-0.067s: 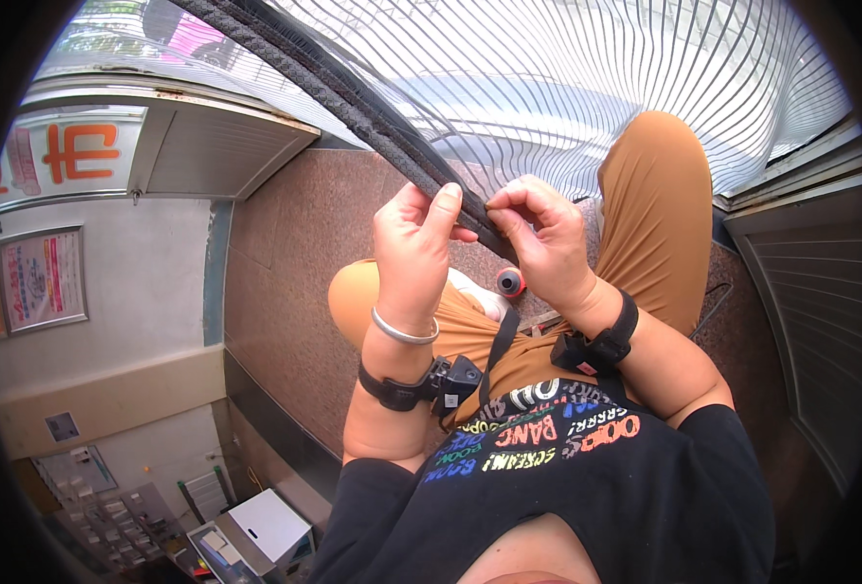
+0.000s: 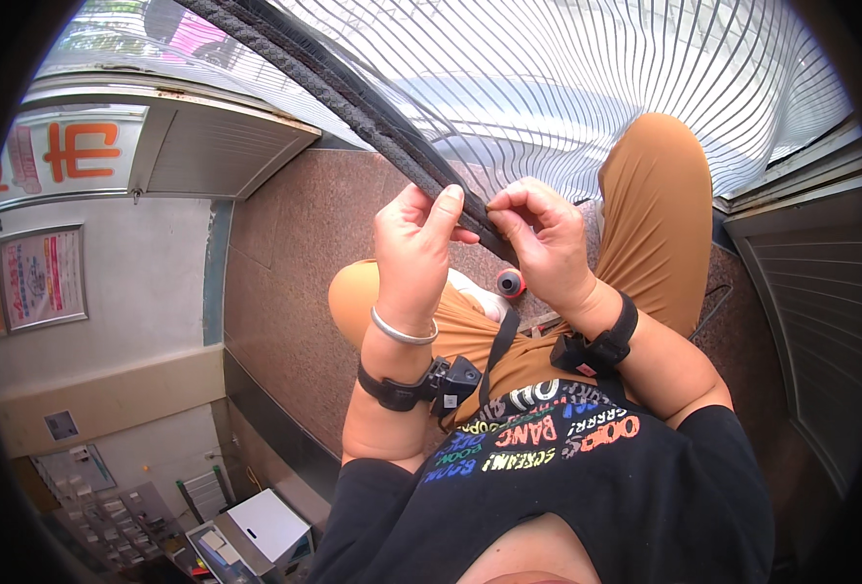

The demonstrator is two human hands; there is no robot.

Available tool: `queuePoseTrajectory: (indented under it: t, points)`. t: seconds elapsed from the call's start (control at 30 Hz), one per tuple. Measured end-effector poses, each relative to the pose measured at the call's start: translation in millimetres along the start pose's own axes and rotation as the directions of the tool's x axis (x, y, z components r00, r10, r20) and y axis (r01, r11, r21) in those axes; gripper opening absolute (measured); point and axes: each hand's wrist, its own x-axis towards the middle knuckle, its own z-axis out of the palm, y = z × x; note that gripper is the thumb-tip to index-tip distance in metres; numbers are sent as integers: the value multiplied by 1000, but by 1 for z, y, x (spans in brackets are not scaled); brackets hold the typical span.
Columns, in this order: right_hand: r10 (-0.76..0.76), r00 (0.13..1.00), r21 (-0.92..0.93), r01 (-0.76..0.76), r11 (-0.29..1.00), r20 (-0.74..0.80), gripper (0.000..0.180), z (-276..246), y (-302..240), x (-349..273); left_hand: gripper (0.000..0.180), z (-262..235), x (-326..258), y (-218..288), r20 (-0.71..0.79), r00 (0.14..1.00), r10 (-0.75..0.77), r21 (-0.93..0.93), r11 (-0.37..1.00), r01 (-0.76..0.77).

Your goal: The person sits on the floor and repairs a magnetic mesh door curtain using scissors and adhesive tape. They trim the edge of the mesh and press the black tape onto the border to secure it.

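A screen curtain (image 2: 528, 88) of sheer, dark-striped fabric hangs in front of me, with a dark padded edge strip (image 2: 353, 109) running down from the upper left. My left hand (image 2: 419, 219) pinches this strip near its lower end, thumb on top. Just to the right, my right hand (image 2: 546, 226) is closed, thumb against forefinger, at the strip's right edge; any small thing between those fingertips is too small to make out. Below the hands, a small red container with a dark top (image 2: 511, 282) stands on the floor between my legs.
I sit on a reddish-brown tiled floor (image 2: 275, 224), knees bent apart. A grey slatted door panel (image 2: 810, 292) stands at the right. On the left are a wall with a framed poster (image 2: 44, 277) and, lower down, a desk with a white top (image 2: 269, 526).
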Motion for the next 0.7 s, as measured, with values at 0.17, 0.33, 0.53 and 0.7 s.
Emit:
queuePoseTrajectory:
  t: [0.17,0.33,0.53,0.7]
  points:
    - [33,999,67,-31,997,-26,5,3,-3,0,12,-2,0,0,19,999,-27,4,1000,27]
    - [140,990,178,-133,975,-25,6,4,-4,2,12,-3,1,-1,22,999,-32,-6,999,32]
    - [230,967,283,-252,925,108,10,-12,-7,9,11,-6,1,-1,47,998,-44,-15,999,44]
    - [-33,989,-194,61,979,146,10,-18,-5,9,12,-8,2,-3,62,997,-37,-5,999,37]
